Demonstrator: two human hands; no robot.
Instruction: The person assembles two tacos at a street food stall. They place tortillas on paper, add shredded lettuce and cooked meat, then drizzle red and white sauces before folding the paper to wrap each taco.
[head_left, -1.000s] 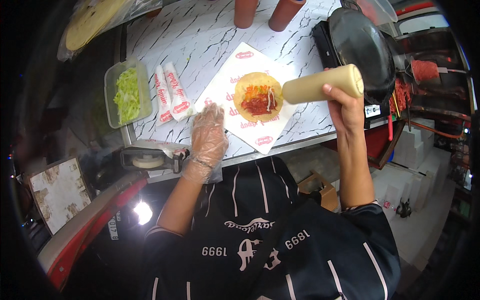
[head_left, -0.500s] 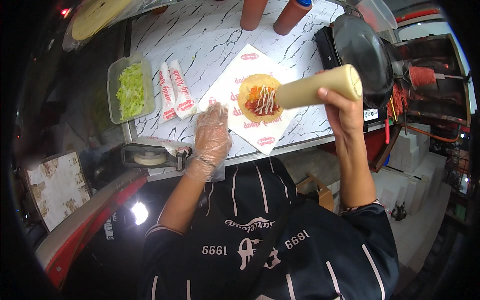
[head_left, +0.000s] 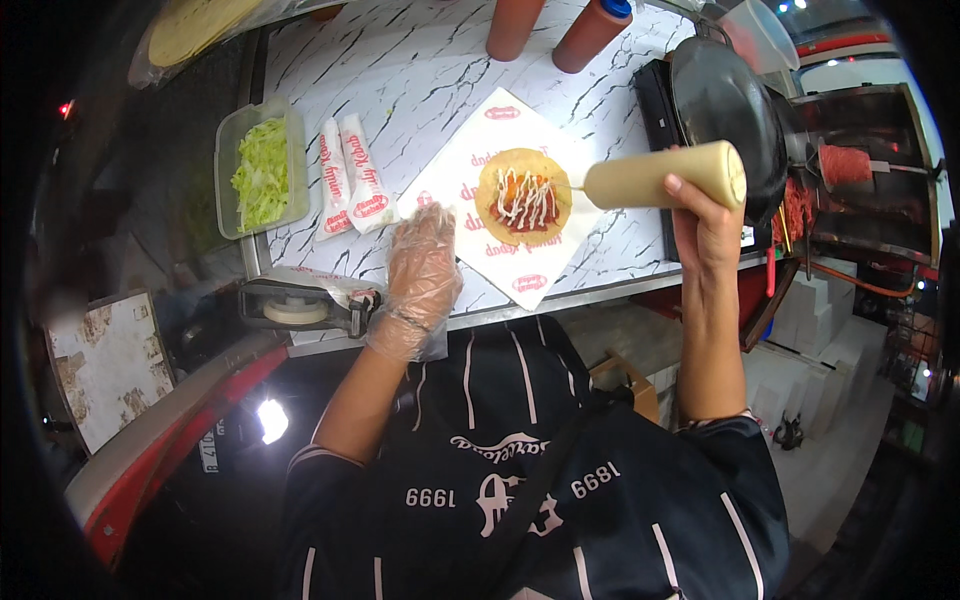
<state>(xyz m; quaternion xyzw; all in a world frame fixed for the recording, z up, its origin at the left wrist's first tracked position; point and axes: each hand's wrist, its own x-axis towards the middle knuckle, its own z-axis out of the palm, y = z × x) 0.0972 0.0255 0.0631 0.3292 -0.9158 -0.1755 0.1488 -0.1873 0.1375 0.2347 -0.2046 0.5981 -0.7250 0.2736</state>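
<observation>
My right hand is wrapped round a squeeze bottle of pale creamy sauce. The bottle is tipped sideways, its nozzle at the right edge of a round flatbread. White zigzag lines of sauce lie over a red and orange filling on the bread. Under the bread is a white printed wrapping paper, set cornerwise on the counter. My left hand, in a clear plastic glove, lies with fingers stretched out at the paper's left corner and holds nothing.
Left of the paper lie two wrapped rolls and a tub of shredded lettuce. A tape dispenser sits at the counter's front left edge. Two red-brown sauce bottles stand at the back. A black pan and a meat spit are at right.
The squeeze bottle in my right hand has moved right, off the filling to the bread's edge. More white sauce lines now cover the filling. My left hand has hardly moved.
</observation>
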